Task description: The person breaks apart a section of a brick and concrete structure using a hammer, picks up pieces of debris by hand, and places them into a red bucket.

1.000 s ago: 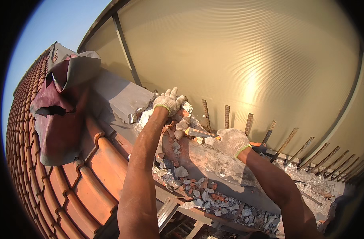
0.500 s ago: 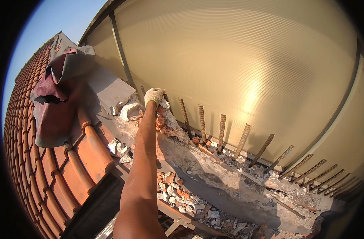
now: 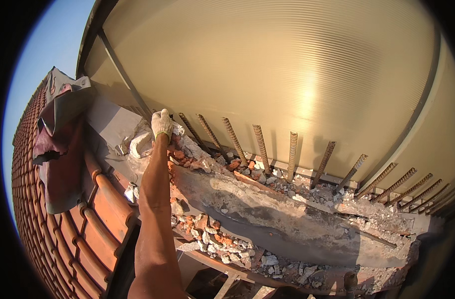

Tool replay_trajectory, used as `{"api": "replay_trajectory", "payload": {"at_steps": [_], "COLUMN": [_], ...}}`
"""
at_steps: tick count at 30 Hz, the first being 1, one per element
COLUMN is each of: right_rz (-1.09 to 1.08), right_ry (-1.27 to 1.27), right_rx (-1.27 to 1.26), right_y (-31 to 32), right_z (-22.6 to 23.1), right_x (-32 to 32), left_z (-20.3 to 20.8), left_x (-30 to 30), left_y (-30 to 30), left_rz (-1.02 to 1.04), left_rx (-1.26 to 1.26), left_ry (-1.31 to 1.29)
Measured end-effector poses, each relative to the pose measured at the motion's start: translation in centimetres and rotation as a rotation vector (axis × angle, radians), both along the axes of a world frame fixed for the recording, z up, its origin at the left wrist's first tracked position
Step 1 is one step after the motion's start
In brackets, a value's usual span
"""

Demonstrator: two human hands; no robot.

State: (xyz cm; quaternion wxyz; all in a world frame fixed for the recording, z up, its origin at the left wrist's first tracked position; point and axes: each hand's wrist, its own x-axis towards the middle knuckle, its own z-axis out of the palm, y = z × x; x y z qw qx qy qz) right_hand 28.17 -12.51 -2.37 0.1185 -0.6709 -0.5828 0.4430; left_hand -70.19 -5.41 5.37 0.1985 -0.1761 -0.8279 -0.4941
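My left hand [image 3: 162, 123], in a pale knit glove, reaches far forward with the arm stretched out. Its fingers are curled closed at the broken top of the wall, and whatever they grip is hidden behind the glove. Just right of the hand lies a whitish chunk of mortar [image 3: 187, 145], with orange brick rubble [image 3: 179, 155] below it. A curved white lump of mortar [image 3: 139, 144] sits to the left of the wrist. The nearest bare rebar rod [image 3: 193, 131] leans up to the right of the glove. My right hand is out of view.
Several upright rebar rods [image 3: 261, 144] line the foot of a translucent ribbed panel [image 3: 267, 60]. A concrete ledge [image 3: 227, 192] and a trough of loose rubble [image 3: 222, 239] run rightward. At left are clay roof tiles [image 3: 110, 197] and a crumpled red-grey sheet [image 3: 63, 164].
The whole view has turned, so the hand, sheet and tiles sit farther left in the picture. My left hand stays closed at the same broken wall end.
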Motion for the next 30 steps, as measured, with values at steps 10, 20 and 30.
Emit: {"api": "replay_trajectory", "payload": {"at_steps": [10, 20, 30], "right_rz": [-0.103, -0.254, -0.277], "right_ry": [-0.045, 0.062, -0.607], "right_rx": [0.069, -0.110, 0.280], "right_y": [-4.6, -6.5, -6.3], "right_z": [-0.5, 2.3, 11.5], "right_x": [1.8, 0.5, 8.0], "left_z": [-2.6, -1.2, -7.9], "left_x": [-2.4, -2.1, -0.3], "left_y": [0.7, 6.3, 2.2], "left_rz": [-0.143, -0.110, -0.357], "left_rx": [0.141, -0.102, -0.349], "left_ry": [-0.046, 0.016, -0.085]}}
